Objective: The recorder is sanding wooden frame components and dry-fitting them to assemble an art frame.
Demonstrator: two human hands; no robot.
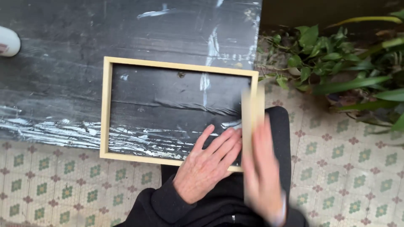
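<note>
Floor [349,168]: pale tiles with a small green and red flower pattern; it fills the lower part and the right side of the view.
Tabletop [63,84]: a black surface with white scratched streaks, covering the upper left; its near edge and its right edge are in view, the rest is cut off by the picture border.
Plants [336,63]: green leaves at the upper right, beside the right edge of the tabletop; partly cut off at the border.
Frame [105,109]: a light wooden rectangle lying flat on the tabletop, near its front right corner; the near right corner reaches over the edge, above the person's lap. The black surface shows through its middle.
Dark sleeves and lap [176,206]: black clothing at the bottom, cut off by the lower border.
Left hand [208,164]: open and flat, fingers together, palm down on the lower right part of the frame; it covers the near rail there.
Right hand [263,172]: strongly blurred, at the right rail of the frame; it hides the near right corner. I cannot tell if it is open or gripping.
Wooden strip [251,113]: a pale blurred piece at the right rail, just above the right hand; it is not clear if it is a separate piece.
White object [8,41]: rounded, at the far left border, mostly cut off.
</note>
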